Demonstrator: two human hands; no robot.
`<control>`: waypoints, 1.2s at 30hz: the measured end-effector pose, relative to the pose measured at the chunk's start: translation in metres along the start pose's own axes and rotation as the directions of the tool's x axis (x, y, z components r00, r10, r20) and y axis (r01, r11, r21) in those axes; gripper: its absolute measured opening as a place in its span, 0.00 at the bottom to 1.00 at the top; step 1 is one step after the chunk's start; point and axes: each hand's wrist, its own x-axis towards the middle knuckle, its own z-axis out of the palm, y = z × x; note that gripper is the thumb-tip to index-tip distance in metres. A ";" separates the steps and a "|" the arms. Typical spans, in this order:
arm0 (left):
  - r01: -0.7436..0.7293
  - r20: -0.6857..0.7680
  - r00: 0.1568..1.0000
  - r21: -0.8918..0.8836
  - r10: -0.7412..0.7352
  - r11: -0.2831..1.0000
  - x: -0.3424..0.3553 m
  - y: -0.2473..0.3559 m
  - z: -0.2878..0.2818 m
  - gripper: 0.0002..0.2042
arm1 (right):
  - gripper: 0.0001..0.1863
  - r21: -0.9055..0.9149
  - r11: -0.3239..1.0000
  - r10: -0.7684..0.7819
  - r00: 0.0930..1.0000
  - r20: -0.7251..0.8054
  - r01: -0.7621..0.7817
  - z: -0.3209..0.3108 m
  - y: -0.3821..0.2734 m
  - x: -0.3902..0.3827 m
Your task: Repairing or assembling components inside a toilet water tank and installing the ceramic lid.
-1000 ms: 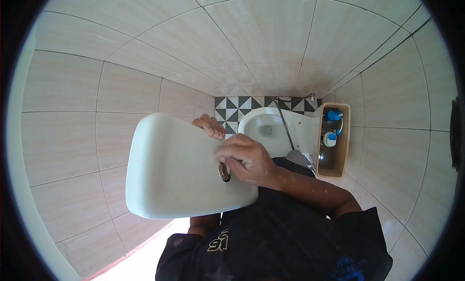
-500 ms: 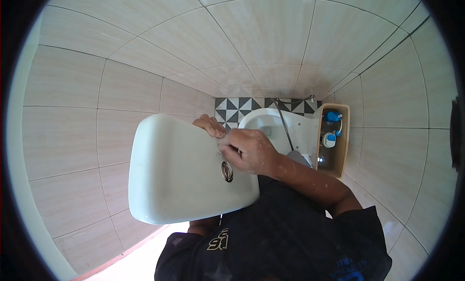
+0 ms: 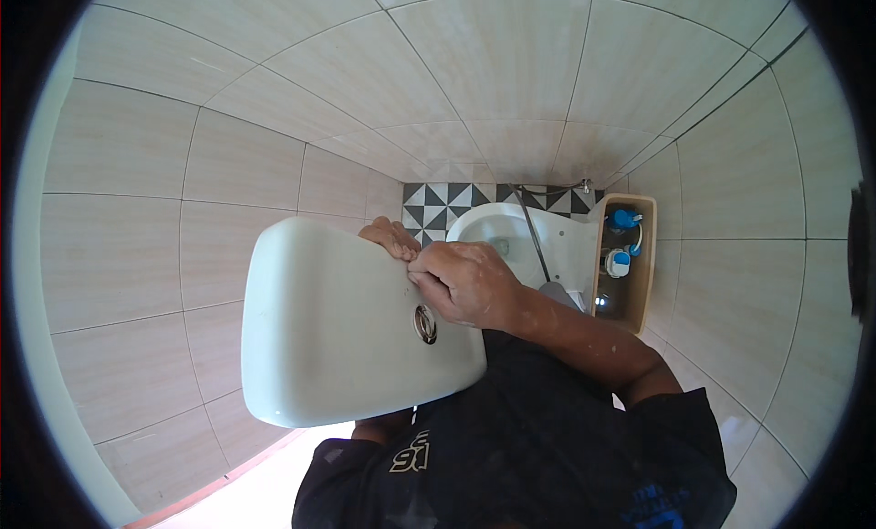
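I hold a pale white cistern lid [image 3: 338,324] up in front of my chest, its flat side facing me. A round metal flush button [image 3: 425,323] sits in the lid near its right end. My right hand [image 3: 470,283] lies over the lid's upper right edge, fingers curled just above the button. My left hand [image 3: 392,237] grips the lid's far top edge, only its fingers showing. My left forearm is hidden behind the lid.
Below stands a white toilet bowl [image 3: 502,237] with an open cistern [image 3: 630,264] showing blue and white fittings. A thin dark hose [image 3: 534,242] crosses the bowl. Beige tiled walls [image 3: 511,82] close in on all sides; the floor has black and white patterned tiles [image 3: 438,201].
My right hand has slid up from over the flush button to the lid's top edge, uncovering the button. The lid has tilted slightly and stayed in front of me.
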 end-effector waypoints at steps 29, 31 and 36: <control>-0.003 -0.051 0.999 0.063 0.006 0.998 -0.008 0.001 0.006 0.09 | 0.07 -0.026 0.999 -0.014 0.987 0.159 0.018 -0.002 -0.019 -0.007; -0.103 0.029 0.995 0.089 0.101 0.991 -0.006 0.000 0.002 0.10 | 0.07 -0.021 0.998 -0.047 0.985 0.165 0.051 0.001 -0.020 -0.008; -0.053 -0.045 0.997 0.190 0.063 0.980 -0.013 0.004 0.002 0.12 | 0.07 -0.025 1.000 -0.016 0.992 0.127 0.019 0.006 -0.014 -0.006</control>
